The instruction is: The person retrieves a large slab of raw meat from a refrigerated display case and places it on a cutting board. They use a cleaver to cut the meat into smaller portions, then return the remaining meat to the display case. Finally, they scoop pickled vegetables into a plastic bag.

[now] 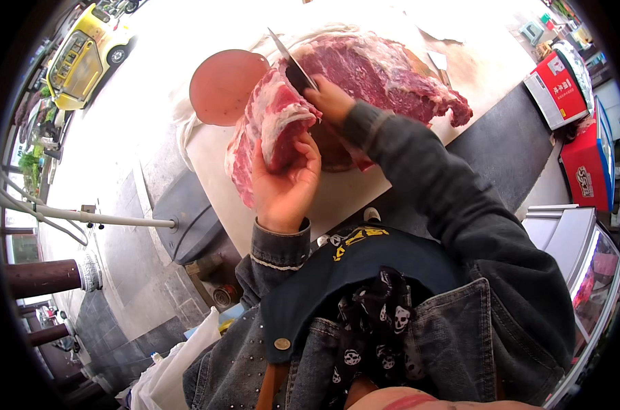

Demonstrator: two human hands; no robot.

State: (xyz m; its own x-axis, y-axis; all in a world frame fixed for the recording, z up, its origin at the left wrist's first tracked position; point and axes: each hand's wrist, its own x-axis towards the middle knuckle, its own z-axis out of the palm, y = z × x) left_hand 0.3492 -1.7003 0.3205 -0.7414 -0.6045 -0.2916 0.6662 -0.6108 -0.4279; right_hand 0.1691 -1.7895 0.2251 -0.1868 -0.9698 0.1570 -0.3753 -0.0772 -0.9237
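My left hand [288, 179] grips a slab of raw meat [282, 110] from below, thumb on one side and fingers curled at its near end. Above it, my right hand [333, 100] is closed around the handle of a knife [295, 66], whose pointed blade slants up and away along the slab's upper edge. A much larger piece of raw red meat with pale fat [361, 66] lies on the table just beyond my right hand. Left of the slab is a round, pinkish board or plate [225, 87]. Part of a round brown surface shows under my right wrist.
The pale tabletop [223, 159] has a white cloth at its far left edge. A flat-bladed tool [438, 61] lies beyond the large meat. A dark stand base with a pole [187, 220] is at left. Red boxes [558, 87] and a glass display case [592, 277] stand at right.
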